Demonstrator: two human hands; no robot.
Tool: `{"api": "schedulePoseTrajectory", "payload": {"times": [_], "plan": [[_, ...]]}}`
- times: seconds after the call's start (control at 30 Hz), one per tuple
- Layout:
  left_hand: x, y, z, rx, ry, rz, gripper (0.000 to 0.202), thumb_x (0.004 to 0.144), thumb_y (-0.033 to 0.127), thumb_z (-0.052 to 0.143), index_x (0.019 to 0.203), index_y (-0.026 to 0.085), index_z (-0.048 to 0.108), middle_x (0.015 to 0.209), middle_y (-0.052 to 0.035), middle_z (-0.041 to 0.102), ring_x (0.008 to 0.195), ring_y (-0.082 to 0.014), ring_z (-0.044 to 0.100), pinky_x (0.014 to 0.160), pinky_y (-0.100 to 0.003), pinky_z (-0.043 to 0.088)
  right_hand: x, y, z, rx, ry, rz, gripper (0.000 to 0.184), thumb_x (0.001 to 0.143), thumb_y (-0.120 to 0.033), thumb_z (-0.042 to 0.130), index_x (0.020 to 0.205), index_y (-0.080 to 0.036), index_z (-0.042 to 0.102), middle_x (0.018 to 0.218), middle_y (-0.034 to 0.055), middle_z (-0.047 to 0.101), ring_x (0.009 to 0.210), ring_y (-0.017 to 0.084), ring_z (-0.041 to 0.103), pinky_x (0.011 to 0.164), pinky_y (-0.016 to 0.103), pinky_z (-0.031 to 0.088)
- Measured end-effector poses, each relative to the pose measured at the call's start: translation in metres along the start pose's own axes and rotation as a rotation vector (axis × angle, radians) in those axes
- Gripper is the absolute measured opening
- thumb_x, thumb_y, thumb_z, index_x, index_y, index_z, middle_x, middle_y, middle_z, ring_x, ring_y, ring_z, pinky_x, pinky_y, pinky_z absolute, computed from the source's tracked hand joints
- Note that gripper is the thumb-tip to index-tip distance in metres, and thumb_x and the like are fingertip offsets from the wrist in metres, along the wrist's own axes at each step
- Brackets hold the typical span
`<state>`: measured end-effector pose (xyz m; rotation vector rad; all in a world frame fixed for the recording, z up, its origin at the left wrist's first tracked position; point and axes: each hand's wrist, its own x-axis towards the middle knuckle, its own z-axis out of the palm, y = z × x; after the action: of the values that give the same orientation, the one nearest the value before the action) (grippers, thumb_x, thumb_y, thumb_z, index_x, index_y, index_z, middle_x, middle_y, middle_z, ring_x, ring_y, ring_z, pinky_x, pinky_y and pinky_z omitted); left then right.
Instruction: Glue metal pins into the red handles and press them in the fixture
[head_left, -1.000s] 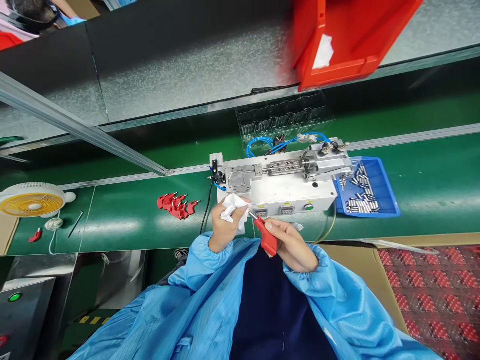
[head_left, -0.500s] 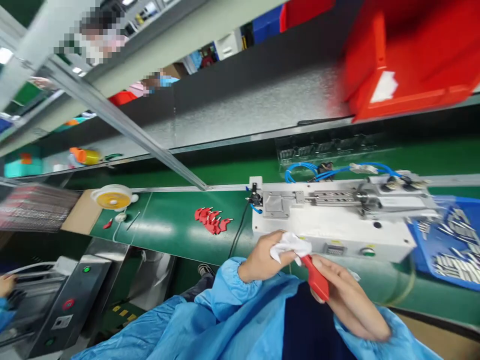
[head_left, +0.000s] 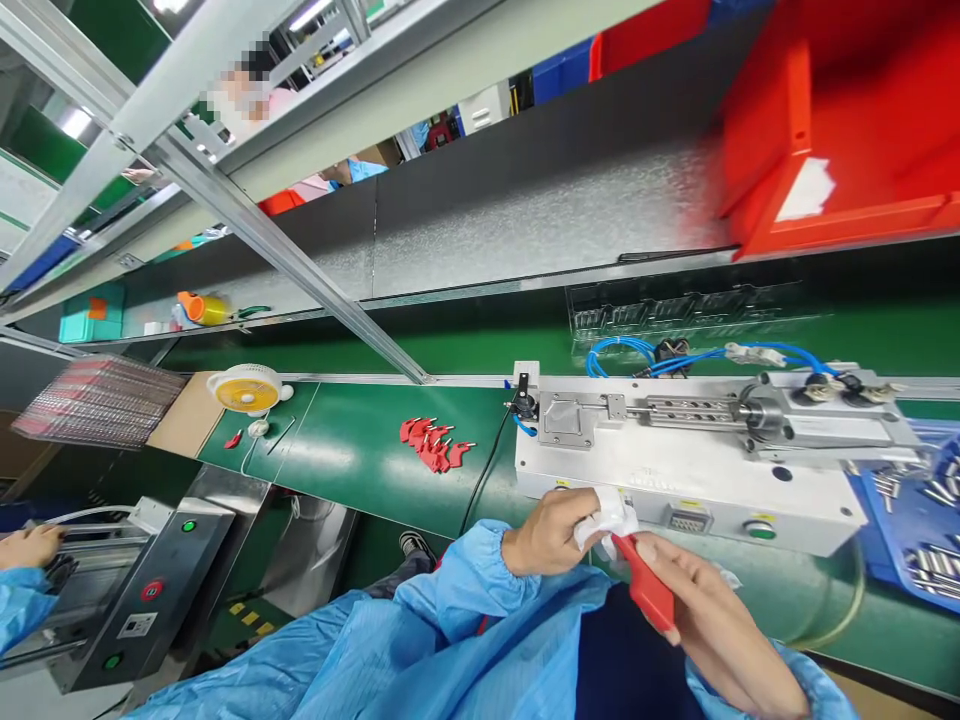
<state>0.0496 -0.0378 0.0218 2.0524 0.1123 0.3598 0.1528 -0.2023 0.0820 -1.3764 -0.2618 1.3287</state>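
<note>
My left hand (head_left: 553,532) is closed on a white cloth (head_left: 609,515), which wraps the upper end of a red plastic handle (head_left: 649,588). Fingers of my right hand (head_left: 697,600) pinch that handle along its body, tilted down to the right. What the cloth covers at the handle's tip is hidden. Just beyond both hands stands a white bench machine (head_left: 622,465) with a metal clamp and cylinder. Farther left on the green bench lies a pile of similar red pieces (head_left: 435,446) with thin metal tips.
A blue tray (head_left: 885,545) of metal parts sits at the right. Above, a shelf carries a red bin (head_left: 862,190). Left are a white and yellow fan (head_left: 247,388), stacked clear trays (head_left: 101,400) and a control box (head_left: 154,590), with another person's hand (head_left: 30,547) beside it.
The view has shifted, so the bench things sit slightly farther right. My left hand has turned a little and the cloth is bunched tighter around the red handle's end. Both grips stay.
</note>
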Motion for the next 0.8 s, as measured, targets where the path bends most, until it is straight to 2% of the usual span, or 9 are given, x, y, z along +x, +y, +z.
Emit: {"api": "schedulePoseTrajectory", "payload": {"times": [0.13, 0.2, 0.27, 0.37, 0.47, 0.57, 0.67, 0.73, 0.8], "plan": [[-0.003, 0.008, 0.008, -0.068, 0.117, -0.123, 0.046, 0.106, 0.055, 0.046, 0.104, 0.014, 0.067, 0.087, -0.0082, 0.071, 0.077, -0.0191, 0.066, 0.075, -0.032, 0.058, 0.000, 0.003, 0.001, -0.204, 0.148, -0.150, 0.060, 0.074, -0.079, 0.076, 0.090, -0.021, 0.070, 0.062, 0.0007, 0.064, 0.047, 0.012, 0.048, 0.048, 0.028, 0.043], [-0.005, 0.011, 0.010, -0.059, 0.166, -0.130, 0.045, 0.107, 0.054, 0.043, 0.101, 0.015, 0.065, 0.083, -0.0068, 0.070, 0.075, -0.0185, 0.065, 0.073, -0.031, 0.058, 0.001, 0.005, 0.001, -0.174, 0.134, -0.152, 0.059, 0.073, -0.079, 0.077, 0.087, -0.022, 0.070, 0.060, -0.0002, 0.062, 0.046, 0.012, 0.047, 0.046, 0.027, 0.041], [-0.006, 0.010, 0.013, -0.011, 0.200, -0.053, 0.044, 0.108, 0.052, 0.041, 0.098, 0.016, 0.064, 0.082, -0.0068, 0.069, 0.073, -0.0190, 0.065, 0.072, -0.032, 0.058, 0.001, 0.006, 0.002, -0.040, 0.024, -0.079, 0.059, 0.074, -0.080, 0.075, 0.078, -0.021, 0.066, 0.051, -0.0034, 0.050, 0.041, 0.009, 0.036, 0.041, 0.025, 0.035], [-0.005, 0.003, 0.014, 0.071, 0.250, 0.209, 0.040, 0.109, 0.048, 0.037, 0.098, 0.019, 0.062, 0.084, -0.0087, 0.070, 0.074, -0.0204, 0.066, 0.072, -0.034, 0.058, 0.000, 0.008, 0.005, 0.156, -0.102, 0.018, 0.056, 0.080, -0.077, 0.070, 0.073, -0.022, 0.061, 0.045, -0.0087, 0.031, 0.039, 0.006, 0.019, 0.037, 0.022, 0.024], [-0.002, -0.003, 0.012, 0.130, 0.271, 0.345, 0.037, 0.108, 0.046, 0.039, 0.093, 0.020, 0.060, 0.079, -0.0066, 0.067, 0.067, -0.0192, 0.064, 0.065, -0.033, 0.055, -0.003, 0.007, 0.008, 0.121, -0.080, -0.029, 0.054, 0.084, -0.073, 0.069, 0.074, -0.022, 0.058, 0.047, -0.0081, 0.036, 0.039, 0.006, 0.022, 0.038, 0.022, 0.024], [-0.005, -0.002, 0.010, 0.114, 0.236, 0.182, 0.035, 0.107, 0.046, 0.044, 0.088, 0.020, 0.059, 0.071, -0.0030, 0.062, 0.063, -0.0176, 0.060, 0.061, -0.030, 0.053, -0.005, 0.007, 0.009, -0.132, 0.053, -0.165, 0.051, 0.084, -0.072, 0.071, 0.085, -0.021, 0.064, 0.056, -0.0034, 0.055, 0.044, 0.010, 0.042, 0.044, 0.025, 0.035], [-0.013, 0.002, 0.012, 0.066, 0.244, -0.059, 0.036, 0.105, 0.048, 0.048, 0.091, 0.019, 0.063, 0.070, -0.0017, 0.061, 0.062, -0.0168, 0.058, 0.061, -0.029, 0.053, -0.006, 0.008, 0.007, -0.318, 0.195, -0.268, 0.046, 0.083, -0.067, 0.075, 0.094, -0.022, 0.069, 0.061, -0.0022, 0.061, 0.050, 0.012, 0.050, 0.050, 0.025, 0.043], [-0.016, 0.005, 0.014, 0.052, 0.266, -0.111, 0.040, 0.105, 0.052, 0.048, 0.090, 0.019, 0.064, 0.069, -0.0020, 0.061, 0.063, -0.0170, 0.057, 0.062, -0.030, 0.053, -0.006, 0.009, 0.007, -0.233, 0.141, -0.222, 0.045, 0.084, -0.066, 0.074, 0.092, -0.022, 0.068, 0.059, -0.0026, 0.060, 0.049, 0.012, 0.049, 0.048, 0.024, 0.042], [-0.017, 0.007, 0.016, 0.056, 0.293, -0.040, 0.045, 0.105, 0.055, 0.045, 0.087, 0.019, 0.064, 0.069, -0.0033, 0.061, 0.063, -0.0177, 0.058, 0.062, -0.031, 0.054, -0.005, 0.011, 0.007, -0.019, 0.002, -0.111, 0.046, 0.085, -0.067, 0.071, 0.086, -0.021, 0.066, 0.054, -0.0044, 0.055, 0.042, 0.009, 0.042, 0.042, 0.023, 0.036]]}}
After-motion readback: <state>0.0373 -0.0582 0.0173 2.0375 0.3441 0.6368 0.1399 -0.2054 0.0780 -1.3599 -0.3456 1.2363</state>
